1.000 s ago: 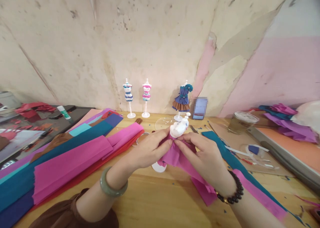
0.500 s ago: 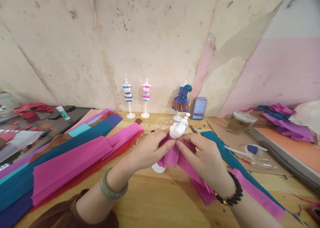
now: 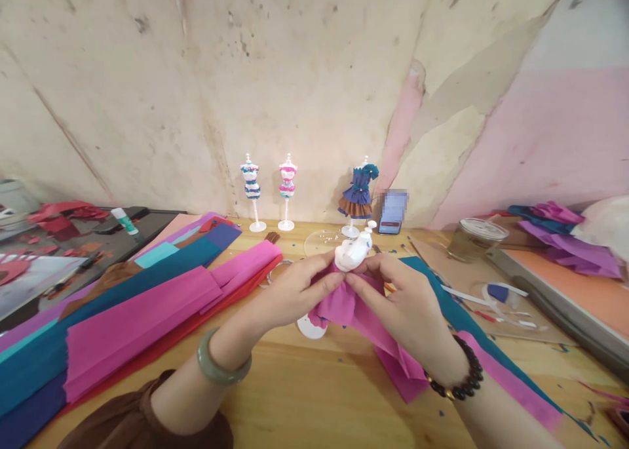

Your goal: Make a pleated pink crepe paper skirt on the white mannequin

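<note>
Magenta paper (image 3: 339,305) is bunched around the waist of a small white mannequin (image 3: 351,255) above the middle of the table, its loose length trailing under the right wrist. The left hand (image 3: 289,295) pinches the gathers between thumb and forefinger, and the right hand (image 3: 405,298) pinches just beside it, thumb tips nearly meeting, presumably because the folds would spring apart without pressure from both sides. The mannequin leans away from the person, its base (image 3: 312,326) showing below the paper, a tilt that seems to bring the waist within easy reach. Folded coloured sheets (image 3: 142,334) lie fanned at the left, likely for handy picking, while three dress forms, one in a blue and brown dress (image 3: 357,193), and a propped phone (image 3: 393,213) stand at the back, perhaps to be in sight. Blue scraps dot the wooden table (image 3: 280,390); behind it rises a stained, patched wall (image 3: 147,95), pink at the right.
</note>
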Available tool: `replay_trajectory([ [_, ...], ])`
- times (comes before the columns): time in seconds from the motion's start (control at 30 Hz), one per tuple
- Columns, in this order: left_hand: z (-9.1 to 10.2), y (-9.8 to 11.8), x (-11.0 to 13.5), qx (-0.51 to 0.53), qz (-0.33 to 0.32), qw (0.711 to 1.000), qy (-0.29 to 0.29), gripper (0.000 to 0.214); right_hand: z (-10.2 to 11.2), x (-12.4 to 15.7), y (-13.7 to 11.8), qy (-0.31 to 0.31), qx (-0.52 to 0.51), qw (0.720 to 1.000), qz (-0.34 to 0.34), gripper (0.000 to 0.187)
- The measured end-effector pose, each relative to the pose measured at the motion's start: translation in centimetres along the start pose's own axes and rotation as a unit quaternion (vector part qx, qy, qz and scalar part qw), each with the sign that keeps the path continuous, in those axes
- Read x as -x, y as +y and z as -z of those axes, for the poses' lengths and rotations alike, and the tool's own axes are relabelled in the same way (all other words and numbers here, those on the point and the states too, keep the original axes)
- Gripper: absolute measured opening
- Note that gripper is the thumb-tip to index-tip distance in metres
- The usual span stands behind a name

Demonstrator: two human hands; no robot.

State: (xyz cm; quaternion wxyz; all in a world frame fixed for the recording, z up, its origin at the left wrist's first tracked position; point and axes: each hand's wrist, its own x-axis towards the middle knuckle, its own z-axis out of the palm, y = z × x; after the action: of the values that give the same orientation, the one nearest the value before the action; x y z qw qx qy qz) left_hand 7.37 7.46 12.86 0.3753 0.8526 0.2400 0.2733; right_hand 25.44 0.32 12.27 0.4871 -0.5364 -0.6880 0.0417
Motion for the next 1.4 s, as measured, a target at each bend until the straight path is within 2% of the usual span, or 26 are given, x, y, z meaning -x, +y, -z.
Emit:
replay_trajectory([
  [0.2, -0.2, -0.2, 0.0, 0.105, 0.005, 0.994, -0.015, 0.048, 0.0, 0.0, -0.3, 0.009, -0.013, 1.000, -0.004, 0.010],
  [0.47, -0.1, 0.2, 0.0, 0.091, -0.013, 0.996, -0.012, 0.038, 0.1, -0.1, -0.3, 0.006, -0.040, 0.999, -0.018, 0.010],
  [0.7, 0.1, -0.1, -0.3, 0.110, -0.012, 0.994, 0.008, 0.034, 0.3, -0.5, -0.8, -0.044, -0.134, 0.988, -0.056, 0.011],
  [0.83, 0.1, -0.4, -0.5, 0.139, -0.040, 0.989, 0.020, 0.039, 1.1, -0.8, -0.8, -0.060, -0.151, 0.983, -0.090, 0.013],
  [0.93, 0.1, -0.3, -0.5, 0.129, -0.041, 0.990, 0.027, 0.040, 1.7, -1.0, -0.7, -0.096, -0.138, 0.981, -0.099, 0.015],
  [1.0, 0.2, -0.3, -0.4, 0.113, -0.033, 0.993, 0.031, 0.041, 1.8, -1.0, -0.7, -0.111, -0.124, 0.982, -0.091, 0.014],
  [1.1, 0.2, -0.3, -0.3, 0.106, -0.026, 0.994, 0.031, 0.042, 1.6, -0.9, -0.7, -0.099, -0.112, 0.987, -0.061, 0.012],
  [1.4, 0.1, -0.2, -0.4, 0.102, -0.066, 0.992, 0.024, 0.036, 0.8, -0.6, -0.4, -0.081, -0.110, 0.990, 0.037, 0.013],
])
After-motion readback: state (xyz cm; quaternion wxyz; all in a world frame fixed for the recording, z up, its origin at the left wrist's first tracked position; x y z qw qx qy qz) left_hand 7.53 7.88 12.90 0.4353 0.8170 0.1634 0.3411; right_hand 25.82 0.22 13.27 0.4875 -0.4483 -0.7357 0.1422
